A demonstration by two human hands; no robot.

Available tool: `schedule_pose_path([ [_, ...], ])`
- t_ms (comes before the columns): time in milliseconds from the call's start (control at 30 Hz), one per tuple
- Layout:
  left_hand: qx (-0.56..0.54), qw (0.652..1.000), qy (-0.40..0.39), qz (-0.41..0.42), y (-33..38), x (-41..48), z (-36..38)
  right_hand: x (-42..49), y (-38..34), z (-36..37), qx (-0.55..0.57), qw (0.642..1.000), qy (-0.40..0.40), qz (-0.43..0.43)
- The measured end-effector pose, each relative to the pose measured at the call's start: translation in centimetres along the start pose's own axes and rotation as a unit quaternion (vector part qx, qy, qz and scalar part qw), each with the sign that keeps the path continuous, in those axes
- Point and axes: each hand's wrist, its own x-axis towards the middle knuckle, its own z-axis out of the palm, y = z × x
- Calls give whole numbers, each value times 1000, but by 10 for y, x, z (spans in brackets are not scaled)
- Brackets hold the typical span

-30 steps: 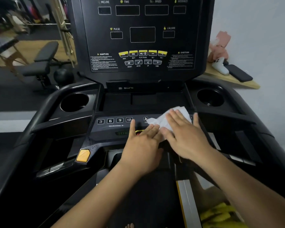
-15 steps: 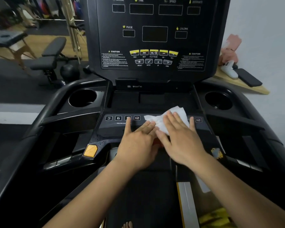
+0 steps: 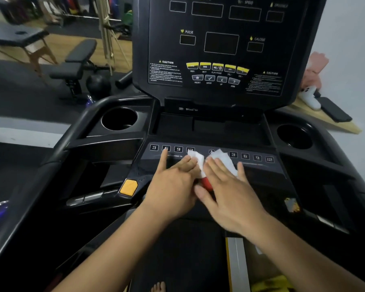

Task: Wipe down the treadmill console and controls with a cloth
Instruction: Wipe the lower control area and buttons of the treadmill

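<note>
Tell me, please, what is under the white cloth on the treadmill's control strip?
The cloth partly covers the left 12 key; a round icon button peeks between its folds, and a red button shows below. Whatever else lies beneath is hidden.

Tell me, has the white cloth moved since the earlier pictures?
Yes. The cloth slid left: the right number buttons, hidden under it before, now all show.

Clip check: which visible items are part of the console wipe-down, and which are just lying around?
In the job: white cloth, under the left hand and right hand; number-key strip; upright display panel.
Lying about: weight bench; black ball; pink item and dark flat item on the wooden shelf.
</note>
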Motion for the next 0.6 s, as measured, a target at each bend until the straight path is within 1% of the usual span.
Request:
schedule_pose_path([
  [67,-15,1000,13,-3,-7,-6,1,0,15,-3,-10,1000,-1,-4],
  [133,-27,1000,9,-8,-10,-6,0,21,26,-10,-14,1000,5,22],
  [200,-21,1000,7,-8,-9,-3,-1,41,18,-12,0,999,20,43],
  [233,-15,1000,11,-6,-10,-2,-2,45,7,-11,4,999,25,37],
  [333,8,1000,27,-10,-19,-9,-6,21,-18,1,8,999,15,-44],
  [400,34,999,21,-23,-28,-16,-8,4,-12,2,8,997,-7,-72],
  [467,64,997,21,-34,-32,-18,-10,12,-1,-6,7,999,-12,-46],
  [533,81,996,25,-25,-24,-13,-11,32,-1,-11,22,1000,-3,-15],
  [600,46,999,27,-7,-15,-10,-5,46,-16,-11,83,997,2,-1],
])
